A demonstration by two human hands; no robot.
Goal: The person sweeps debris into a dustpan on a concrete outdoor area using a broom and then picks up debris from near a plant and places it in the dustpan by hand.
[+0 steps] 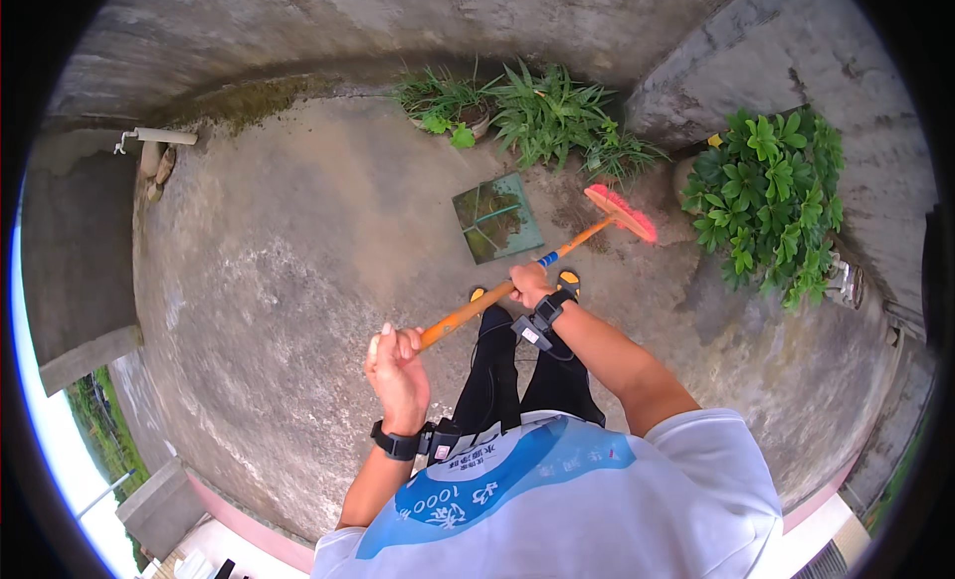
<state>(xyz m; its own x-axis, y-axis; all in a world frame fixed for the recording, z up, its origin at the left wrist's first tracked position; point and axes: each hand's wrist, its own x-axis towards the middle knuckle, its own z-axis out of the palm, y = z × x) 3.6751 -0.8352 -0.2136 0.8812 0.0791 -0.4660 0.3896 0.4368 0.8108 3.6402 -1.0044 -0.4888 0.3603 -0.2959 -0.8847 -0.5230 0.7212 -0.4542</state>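
A broom with an orange handle (pixel 468 311) and pink-red bristles (pixel 622 213) slants across in front of me. My left hand (pixel 398 365) is closed round the handle's top end, thumb pointing up. Farther down, my right hand (pixel 529 283) wraps the handle just behind a blue band (pixel 548 259). The bristle head is at or near the concrete, ahead and to the right of my feet; contact is unclear. Left of the bristles lies a square green dustpan-like tray (pixel 519 238) with dark debris on it and a thin teal rod across it.
Potted spiky plants (pixel 552 111) line the far wall. A leafy bush (pixel 771 191) stands at the right. Stones (pixel 154 166) and a white pipe (pixel 167 136) are at the far left. My yellow-toed shoes (pixel 568 283) stand on the concrete floor (pixel 288 281).
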